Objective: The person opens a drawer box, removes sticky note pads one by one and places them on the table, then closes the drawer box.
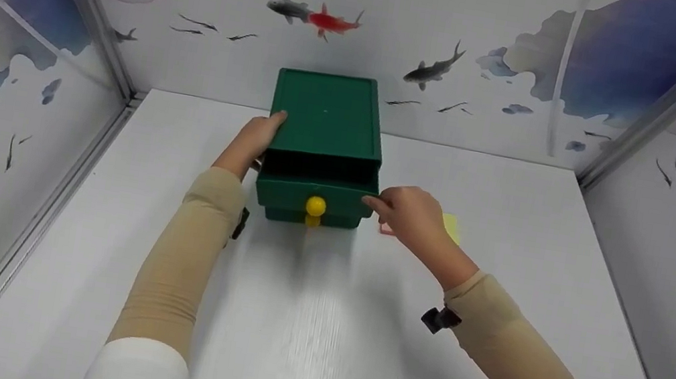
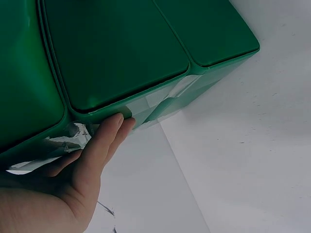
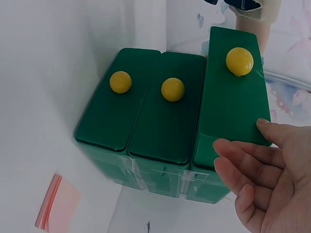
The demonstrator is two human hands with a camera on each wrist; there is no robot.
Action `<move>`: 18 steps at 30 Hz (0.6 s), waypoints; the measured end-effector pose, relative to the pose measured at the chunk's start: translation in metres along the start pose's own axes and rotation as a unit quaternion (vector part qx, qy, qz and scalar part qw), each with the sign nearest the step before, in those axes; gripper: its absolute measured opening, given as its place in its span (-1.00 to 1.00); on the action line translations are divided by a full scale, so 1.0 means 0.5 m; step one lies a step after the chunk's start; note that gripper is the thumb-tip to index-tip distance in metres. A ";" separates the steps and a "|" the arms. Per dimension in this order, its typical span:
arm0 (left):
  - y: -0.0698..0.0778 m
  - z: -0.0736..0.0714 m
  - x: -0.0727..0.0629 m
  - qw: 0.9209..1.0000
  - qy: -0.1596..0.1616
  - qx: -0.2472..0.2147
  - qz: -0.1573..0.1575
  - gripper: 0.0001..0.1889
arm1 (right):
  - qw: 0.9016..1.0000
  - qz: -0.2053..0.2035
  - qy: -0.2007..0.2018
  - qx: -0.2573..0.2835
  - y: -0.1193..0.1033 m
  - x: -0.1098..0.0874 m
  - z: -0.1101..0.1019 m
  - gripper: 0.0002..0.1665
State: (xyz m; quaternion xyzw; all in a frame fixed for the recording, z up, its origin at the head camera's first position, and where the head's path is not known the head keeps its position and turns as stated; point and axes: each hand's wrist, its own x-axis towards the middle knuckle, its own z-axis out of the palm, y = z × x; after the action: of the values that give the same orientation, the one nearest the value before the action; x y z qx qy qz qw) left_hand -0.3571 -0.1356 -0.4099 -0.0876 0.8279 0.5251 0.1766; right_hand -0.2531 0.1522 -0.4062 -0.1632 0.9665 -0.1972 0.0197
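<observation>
A green three-drawer box (image 1: 326,113) stands at the back of the table, its yellow round knobs facing me. Its top drawer (image 1: 283,193) is pulled partway out, leaving a dark gap under the lid; the inside is too dark to make out. At the box's left side rests my left hand (image 1: 258,136), thumb on the top edge, with fairly straight fingers against the side in the left wrist view. My right hand (image 1: 412,211) pinches the top drawer's right front corner, thumb on the front face. In the right wrist view, the two lower drawers (image 3: 167,116) are closed.
Right of the box, partly behind my right hand, lie a pink flat item (image 1: 386,230) and a yellow flat item (image 1: 451,226). Clear tape runs along the box's sides. Patterned walls (image 1: 196,58) enclose the white table (image 1: 313,348) at the back, left and right.
</observation>
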 end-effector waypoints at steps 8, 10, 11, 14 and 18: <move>0.000 0.000 0.002 1.000 0.001 0.009 0.005 -0.21 | 1.000 0.017 -0.003 -0.004 0.001 0.019 -0.001 -0.51; 0.001 0.000 0.002 1.000 0.000 0.008 0.004 -0.21 | 1.000 0.021 -0.002 0.000 0.003 0.023 -0.001 -0.51; 0.002 0.000 0.002 1.000 -0.001 0.008 0.004 -0.21 | 1.000 0.024 -0.003 0.003 0.003 0.026 -0.001 -0.51; 0.002 0.000 0.002 1.000 -0.002 0.006 0.001 -0.20 | 0.999 0.033 -0.007 0.010 0.004 0.033 -0.001 -0.51; 0.001 0.000 0.000 1.000 -0.002 -0.001 -0.001 -0.21 | 0.999 0.038 -0.005 0.019 0.006 0.042 -0.001 -0.52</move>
State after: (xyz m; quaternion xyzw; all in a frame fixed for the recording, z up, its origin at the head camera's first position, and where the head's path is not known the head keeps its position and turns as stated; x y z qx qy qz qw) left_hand -0.3575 -0.1353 -0.4094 -0.0874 0.8268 0.5263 0.1784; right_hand -0.2740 0.1482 -0.4064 -0.1265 0.9679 -0.2142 0.0355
